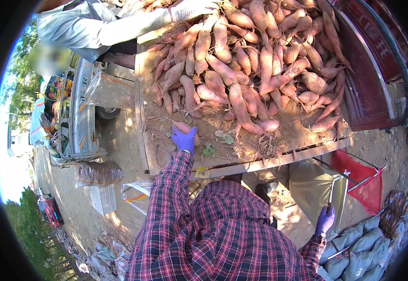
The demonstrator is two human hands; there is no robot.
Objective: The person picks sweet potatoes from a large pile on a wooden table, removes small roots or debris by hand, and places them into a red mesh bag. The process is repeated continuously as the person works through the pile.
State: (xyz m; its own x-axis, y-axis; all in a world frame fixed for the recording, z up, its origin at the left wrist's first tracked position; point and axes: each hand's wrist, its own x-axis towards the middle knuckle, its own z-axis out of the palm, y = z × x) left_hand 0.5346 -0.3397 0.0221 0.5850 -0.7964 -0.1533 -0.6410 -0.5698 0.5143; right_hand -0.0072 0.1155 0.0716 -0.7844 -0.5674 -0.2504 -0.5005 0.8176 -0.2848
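My left hand (184, 138), in a purple glove, grips a small sweet potato (182, 127) at the near left of the wooden bed. Beyond it lies a large heap of sweet potatoes (232, 70), many with thin roots. Low on the right, my right hand (325, 220), also gloved, is curled beside the edge of a tan bag (306, 189). Something dark shows at its fingers, too small to make out, so its grip is unclear. Dry roots and a few green leaves (209, 150) are scattered on the boards near my left hand.
Another person's gloved hand (193, 10) reaches over the heap from the left. A red mesh bag (362, 182) hangs on a frame beside the tan bag. Filled sacks (362, 246) lie at the lower right. A loaded truck (81, 105) stands left; a wooden rail (274, 159) edges the bed.
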